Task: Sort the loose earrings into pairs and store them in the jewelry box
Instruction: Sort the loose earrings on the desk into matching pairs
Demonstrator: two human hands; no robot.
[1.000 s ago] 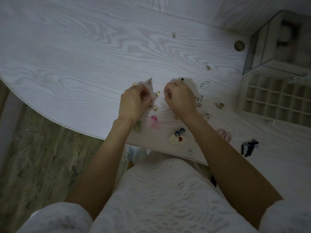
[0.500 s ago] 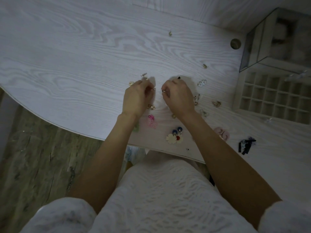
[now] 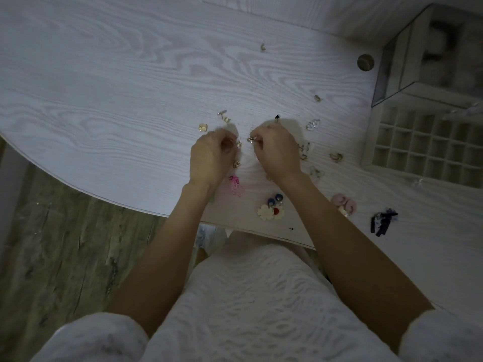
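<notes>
While both hands pinch small studs, L hand [image 3: 211, 158] w/ one stud [image 3: 239, 144], R hand [image 3: 277, 150] w/ another [image 3: 251, 138], they sit nearly tip-to-tip; jewelry box [image 3: 423, 150] lies well right, R hand nearer.

A pale, whitewashed wood-grain table [image 3: 109, 82] with a curved front edge filled most of the view. A round brown grommet hole [image 3: 365, 62] sat near its far right. Below lay a weathered grey-brown plank floor [image 3: 52, 257]. A white textured garment [image 3: 243, 304] covered the person's lap.

hands [image 3: 213, 155]: 2 | jewelry box [image 3: 428, 150]: 1 | table [image 3: 104, 87]: 1
</notes>
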